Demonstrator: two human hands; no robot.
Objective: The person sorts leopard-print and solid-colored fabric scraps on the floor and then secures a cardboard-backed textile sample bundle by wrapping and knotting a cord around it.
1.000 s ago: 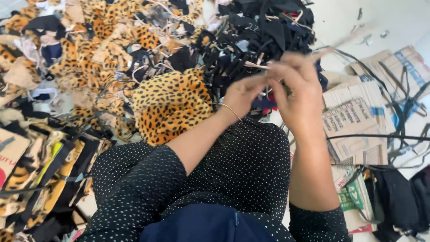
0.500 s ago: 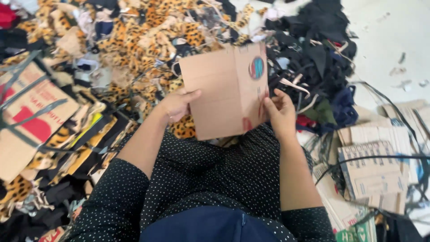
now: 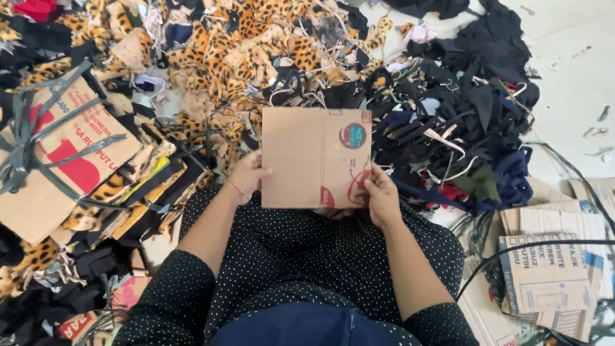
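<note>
My lap, in black dotted cloth, is the only open room near me; the floor [image 3: 576, 96] shows bare only far off at my upper right; to my right lie flat printed cartons [image 3: 551, 269] with a black strap across them, to my left a strapped cardboard sheet [image 3: 51, 166]; I hold the brown cardboard piece [image 3: 307, 160] flat and facing up above my knees, its edges free on every side; beyond it the leopard-print scraps [image 3: 243, 45] heap up to the left, the black fabric scraps [image 3: 474, 96] to the right, both crowding close behind the far edge; my left hand [image 3: 246, 179] grips the left edge, fingers curled under; my right hand [image 3: 381, 195] pinches the lower right corner, thumb on top, fingers closed behind.
</note>
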